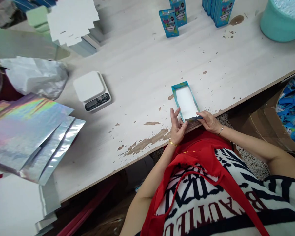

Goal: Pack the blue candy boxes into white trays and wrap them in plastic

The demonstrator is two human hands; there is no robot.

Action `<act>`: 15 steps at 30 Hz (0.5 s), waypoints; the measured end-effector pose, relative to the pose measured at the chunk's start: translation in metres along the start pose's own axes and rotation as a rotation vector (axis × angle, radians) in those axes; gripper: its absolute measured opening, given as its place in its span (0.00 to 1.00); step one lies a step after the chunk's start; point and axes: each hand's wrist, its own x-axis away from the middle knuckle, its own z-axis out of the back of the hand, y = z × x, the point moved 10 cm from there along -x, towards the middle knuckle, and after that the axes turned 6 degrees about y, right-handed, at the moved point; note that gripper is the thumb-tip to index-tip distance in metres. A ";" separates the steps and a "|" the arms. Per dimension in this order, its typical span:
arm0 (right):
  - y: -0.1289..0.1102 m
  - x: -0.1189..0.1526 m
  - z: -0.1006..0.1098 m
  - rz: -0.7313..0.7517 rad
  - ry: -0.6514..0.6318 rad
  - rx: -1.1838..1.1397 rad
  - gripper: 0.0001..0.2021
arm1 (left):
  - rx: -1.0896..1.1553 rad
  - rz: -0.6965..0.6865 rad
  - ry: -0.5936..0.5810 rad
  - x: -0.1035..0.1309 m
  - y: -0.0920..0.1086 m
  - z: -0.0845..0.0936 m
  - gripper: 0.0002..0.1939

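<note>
A shallow blue cardboard box (pixel 186 101) with a white inside lies open side up at the table's near edge. My left hand (pixel 177 128) grips its near left corner, the thumb by the near wall and a finger or two raised along the left side. At the near right corner my right hand (pixel 208 121) pinches the dark near wall between thumb and fingers. The near wall looks partly folded; the fingertips under it are hidden.
Blue candy boxes (pixel 169 23) stand at the back, with a row of more boxes (pixel 222 13) beside a turquoise tub (pixel 275 24). To the left are a white scale (pixel 92 90), shiny pouches (pixel 31 134) and white card stacks (pixel 72 19). A carton (pixel 266 123) of blue packs sits right.
</note>
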 end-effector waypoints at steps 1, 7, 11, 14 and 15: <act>0.000 -0.001 0.001 -0.008 0.000 0.000 0.23 | 0.011 0.001 0.003 0.001 0.000 -0.003 0.43; 0.007 -0.003 -0.002 -0.113 0.012 -0.003 0.21 | -0.006 0.027 0.174 0.011 -0.003 0.002 0.50; 0.008 -0.002 -0.001 -0.144 0.102 -0.041 0.17 | 0.012 0.117 0.293 0.015 -0.017 0.011 0.53; 0.012 0.000 -0.003 -0.176 0.109 -0.056 0.15 | 0.024 0.164 0.258 0.012 -0.027 0.010 0.50; 0.013 0.000 -0.004 -0.181 0.103 -0.059 0.15 | 0.018 0.174 0.258 0.011 -0.030 0.010 0.49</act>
